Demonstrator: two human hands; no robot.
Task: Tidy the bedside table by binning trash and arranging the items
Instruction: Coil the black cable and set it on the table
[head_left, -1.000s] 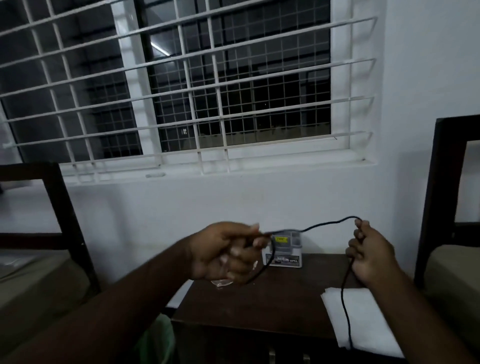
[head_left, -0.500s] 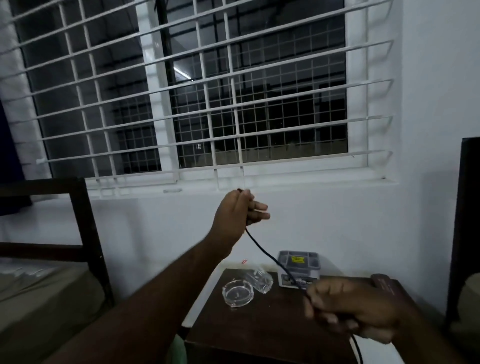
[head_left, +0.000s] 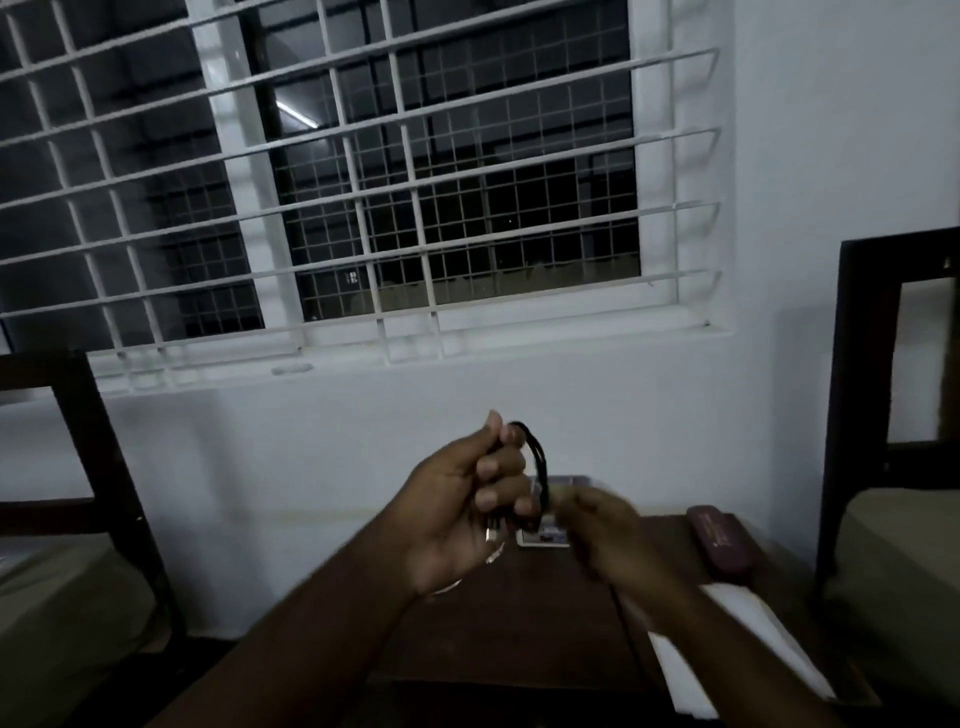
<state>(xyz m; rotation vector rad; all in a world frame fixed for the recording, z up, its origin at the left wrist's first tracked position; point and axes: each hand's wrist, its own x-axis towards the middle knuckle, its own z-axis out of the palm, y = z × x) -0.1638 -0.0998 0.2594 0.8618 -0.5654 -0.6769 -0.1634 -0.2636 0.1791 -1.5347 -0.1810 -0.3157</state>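
Coiling the black cable over the dark worktop.

Nearest me, my right hand (head_left: 605, 535) is blurred beside the cable; I cannot tell whether its fingers grip anything. My left hand (head_left: 467, 499) is curled tight round loops of the black cable (head_left: 540, 462), raised above the worktop (head_left: 545, 623). White paper (head_left: 727, 639) lies at the worktop's right edge, a dark case (head_left: 719, 540) further back, and a small box (head_left: 545, 535) against the wall below the barred window (head_left: 363, 182).

Barred window (head_left: 363, 182) (dark outside), white wall (head_left: 831, 156), bed frames (head_left: 857, 415).
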